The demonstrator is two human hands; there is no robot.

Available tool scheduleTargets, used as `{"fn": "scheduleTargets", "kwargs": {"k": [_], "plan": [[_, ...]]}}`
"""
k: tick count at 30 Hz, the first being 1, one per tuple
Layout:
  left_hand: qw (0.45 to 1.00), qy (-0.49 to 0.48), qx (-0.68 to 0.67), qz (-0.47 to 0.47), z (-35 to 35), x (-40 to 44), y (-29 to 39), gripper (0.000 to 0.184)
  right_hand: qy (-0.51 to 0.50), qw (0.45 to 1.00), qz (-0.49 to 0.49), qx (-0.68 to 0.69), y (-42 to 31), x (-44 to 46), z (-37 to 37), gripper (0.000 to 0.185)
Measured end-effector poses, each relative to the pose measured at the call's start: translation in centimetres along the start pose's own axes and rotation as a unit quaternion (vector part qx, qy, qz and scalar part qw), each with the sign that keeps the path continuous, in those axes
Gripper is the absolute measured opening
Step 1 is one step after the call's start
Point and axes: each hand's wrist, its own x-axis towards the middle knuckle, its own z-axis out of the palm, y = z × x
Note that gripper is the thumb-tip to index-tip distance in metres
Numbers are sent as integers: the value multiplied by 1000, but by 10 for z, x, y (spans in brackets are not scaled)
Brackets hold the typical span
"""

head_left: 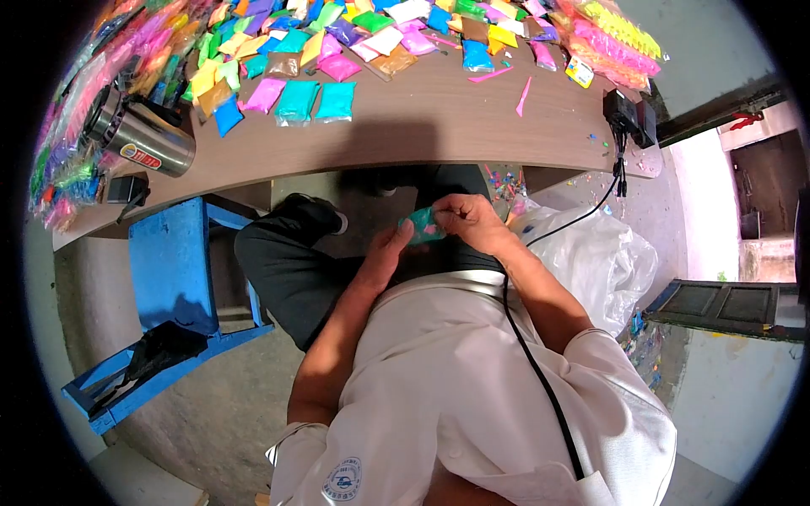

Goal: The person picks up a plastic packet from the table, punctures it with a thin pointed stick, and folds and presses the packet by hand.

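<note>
Above my lap, a small teal-green plastic packet (416,229) is between my two hands. My left hand (386,251) is closed on its left side, with the thumb lying along the edge. At its right edge, the fingers of my right hand (474,223) are pinched together on the packet. A small pink patch shows on the packet beside the right fingertips; I cannot tell whether it is a separate piece. On the table in front of me lie many coloured packets, among them two teal packets (297,102) close to the table's near edge.
A steel flask (148,139) and bundles of coloured bags (63,126) are on the left of the brown table (472,126). At the right corner sits a black adapter (624,110) with cables. A blue chair (173,266) stands left; a clear plastic bag (595,257) lies right.
</note>
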Motion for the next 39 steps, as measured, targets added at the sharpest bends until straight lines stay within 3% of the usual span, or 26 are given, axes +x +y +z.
{"fn": "scheduleTargets", "kwargs": {"k": [7, 9, 16, 19, 22, 24, 28, 30, 31, 33, 37, 39], "plan": [[999, 13, 53, -2, 5, -6, 16, 51, 39, 998, -21, -47, 7, -2, 3, 19], [999, 36, -7, 11, 4, -4, 13, 49, 19, 997, -30, -66, 9, -1, 1, 20], [998, 45, 46, 12, 7, -5, 13, 46, -92, 996, -11, 0, -3, 4, -7, 15], [991, 73, 106, 39, 9, 0, 11, 49, -67, 997, 18, -15, -3, 6, -4, 16], [970, 87, 205, 94, 6, 4, 11, 52, -12, 999, -30, -29, -3, 2, 0, 16], [938, 111, 292, 151, 12, 0, 17, 54, 26, 999, 5, -48, -11, -5, 1, 16], [930, 122, 298, 175, 12, -3, 15, 53, 68, 995, -40, -62, 6, -10, 9, 17], [937, 140, 289, 137, 5, -4, 11, 52, 83, 993, -69, -48, 7, -11, 13, 17], [937, 140, 289, 138, -1, -3, 5, 52, 83, 993, -70, -48, 5, -11, 11, 17], [980, 150, 112, 74, -9, -2, 2, 51, 68, 997, -23, -10, -1, -11, 4, 17], [983, 137, 78, 93, -4, -7, 17, 50, 33, 998, -14, 44, -3, -13, -11, 16], [980, 160, 104, 51, 6, -7, 19, 52, 26, 999, -1, 27, -5, -12, -10, 16]]}}
